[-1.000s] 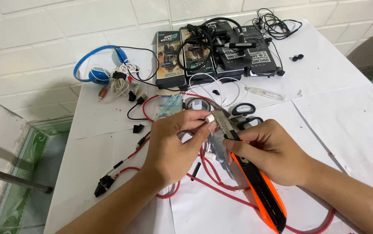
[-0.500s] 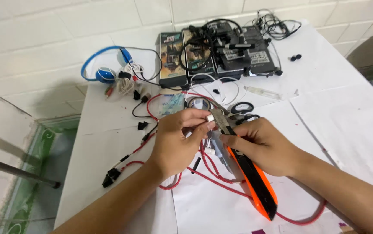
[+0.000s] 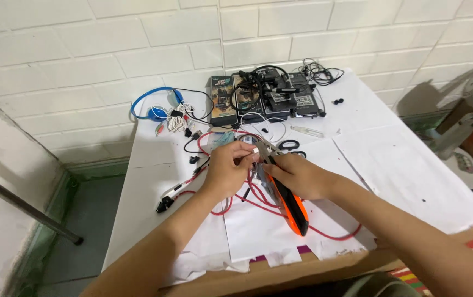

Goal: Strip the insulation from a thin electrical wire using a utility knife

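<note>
L hand [image 3: 230, 171] sits at table [image 3: 412, 170] centre, fingers pinched shut on a small white connector [image 3: 254, 149] at the end of a red wire [image 3: 231, 204]. R hand [image 3: 298, 175] is just beside it at 3 o'clock, grip wrapped tight round orange-and-black pliers [image 3: 290, 204] — metal nose pointing up to 11 o'clock, meeting the connector between both hands. Can't tell if the nose is biting the wire or only touching. Pliers handle runs down toward 5 o'clock from the R hand, over white paper sheets [image 3: 272, 231].

Red wire loops under both hands and trails out toward 5 o'clock along the paper edge; another stretch runs toward 8 o'clock to a black plug [image 3: 162, 207] near the table's L edge.

At 12 o'clock, against the brick wall [image 3: 137, 49] — a row of dark flat boxes [image 3: 266, 99] w/ black cables [image 3: 316, 71] piled on top. At 10–11 o'clock, blue headphones [image 3: 154, 107] w/ a bunch of small plugs next to them. Black scissors [image 3: 291, 146] lie just past the hands, abt 1 o'clock. A small clear tube [image 3: 308, 132] lies beyond the scissors. Two black bits [image 3: 337, 102] sit at 1 o'clock nr the boxes.
</note>
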